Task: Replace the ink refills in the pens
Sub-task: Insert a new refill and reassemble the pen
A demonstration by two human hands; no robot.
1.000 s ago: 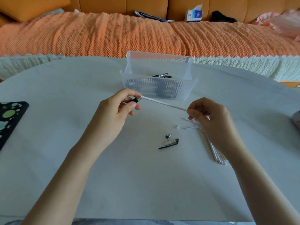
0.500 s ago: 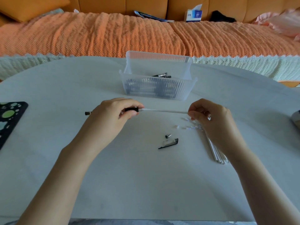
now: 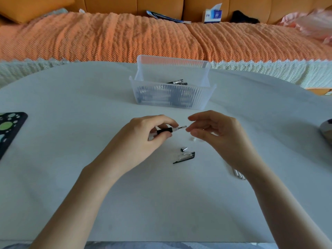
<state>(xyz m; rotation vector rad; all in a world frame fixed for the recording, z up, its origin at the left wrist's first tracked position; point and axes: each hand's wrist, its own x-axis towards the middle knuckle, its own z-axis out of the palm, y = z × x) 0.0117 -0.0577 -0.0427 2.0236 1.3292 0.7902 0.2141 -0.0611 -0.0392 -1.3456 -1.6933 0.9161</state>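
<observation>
My left hand (image 3: 143,137) grips a pen barrel (image 3: 164,131) with a black grip, held level above the table. A short end of a white refill (image 3: 182,127) sticks out of the barrel toward the right. My right hand (image 3: 215,133) hovers just right of that end, its thumb and forefinger almost touching the refill tip but apart. A small metal pen tip (image 3: 183,149) and a black pen cap with clip (image 3: 185,157) lie on the table below the hands. Spare white refills (image 3: 239,175) lie under my right wrist, mostly hidden.
A clear ribbed plastic bin (image 3: 172,97) holding pens (image 3: 177,82) stands beyond the hands. Small white plastic bits (image 3: 193,139) lie near my right fingers. A black patterned tablet (image 3: 9,130) is at the left table edge. A grey object (image 3: 327,130) is at the right edge. An orange sofa (image 3: 161,38) runs behind.
The long white refill has slid into the barrel, leaving only a short end showing. My right hand moved left toward my left hand and let go of the refill.
</observation>
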